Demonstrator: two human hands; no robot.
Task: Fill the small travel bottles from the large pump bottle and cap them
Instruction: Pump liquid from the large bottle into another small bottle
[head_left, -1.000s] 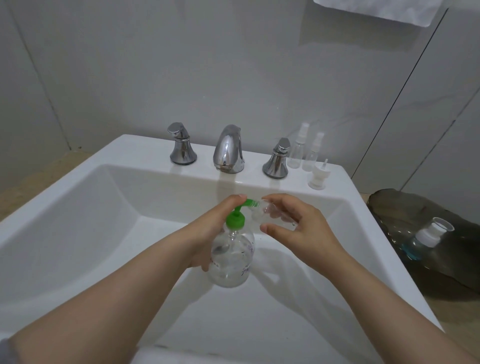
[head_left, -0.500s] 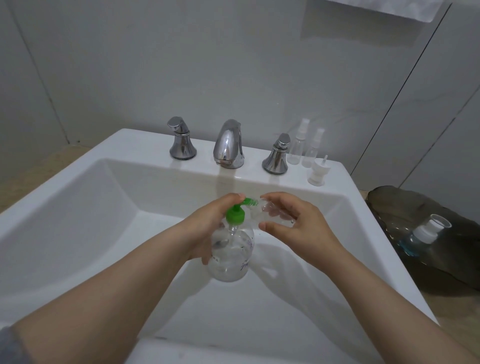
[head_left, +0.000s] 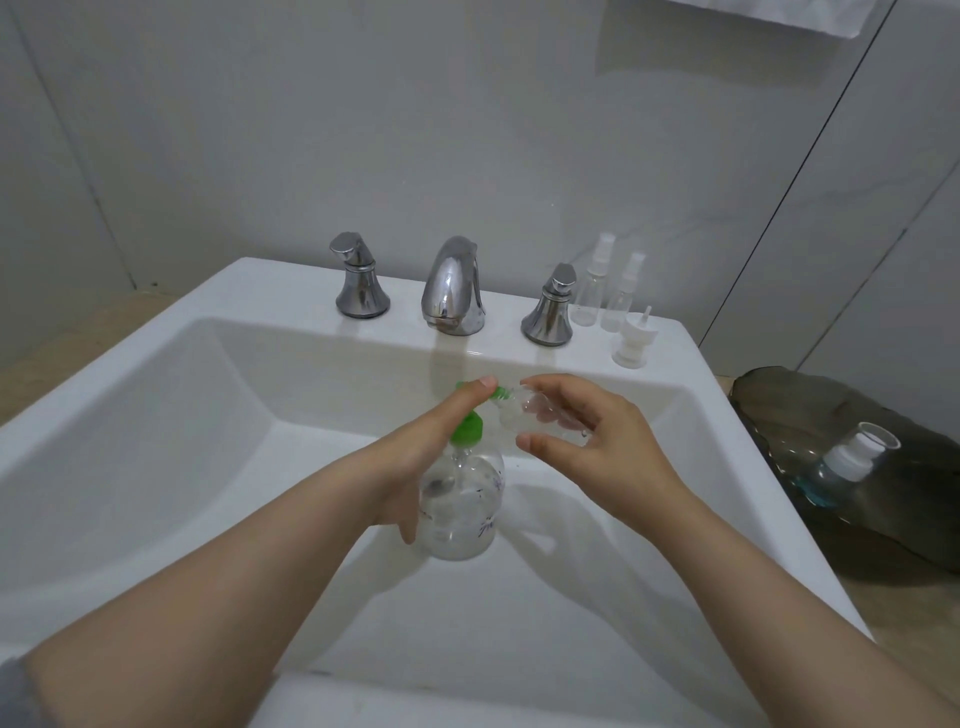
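Over the white sink basin my left hand grips the clear pump bottle, its forefinger lying on the green pump head. My right hand holds a small clear travel bottle tilted on its side, its mouth against the green nozzle. Two capped small spray bottles stand on the sink ledge at the back right. In front of them sits a loose white spray cap.
A chrome faucet with two handles stands at the back of the sink. To the right a dark glass tray carries a bottle of blue liquid. A white towel hangs top right.
The green pump head has risen a little under my left forefinger. Both hands and both bottles stay in the same place over the basin.
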